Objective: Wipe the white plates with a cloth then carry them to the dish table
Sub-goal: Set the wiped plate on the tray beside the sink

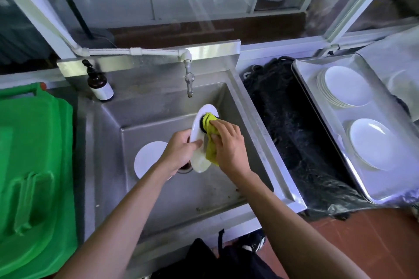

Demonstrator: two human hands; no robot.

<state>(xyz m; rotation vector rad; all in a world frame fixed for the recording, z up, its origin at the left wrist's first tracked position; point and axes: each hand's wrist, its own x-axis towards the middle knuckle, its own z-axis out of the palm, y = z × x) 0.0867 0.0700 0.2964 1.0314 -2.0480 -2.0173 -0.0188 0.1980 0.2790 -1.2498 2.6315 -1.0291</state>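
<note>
White plate (199,161), tilted on edge over the steel sink (158,199), ran near-to-far; the left hand (181,152) gripped its rim, the right hand (229,145) pressed a yellow cloth (209,129) against it. Another plate (147,158) lay in the basin. Farther right, a metal tray (322,106) held two plate stacks (344,86).

- Premises: a dishwashing area of a commercial-type kitchen.
- Deep stainless steel sink (158,106) with wall tap (189,79).
- Metal tray (317,102) holding stacked white plates (344,86).
- Soap bottle (99,84) on sink ledge; green bin (34,165) alongside.
</note>
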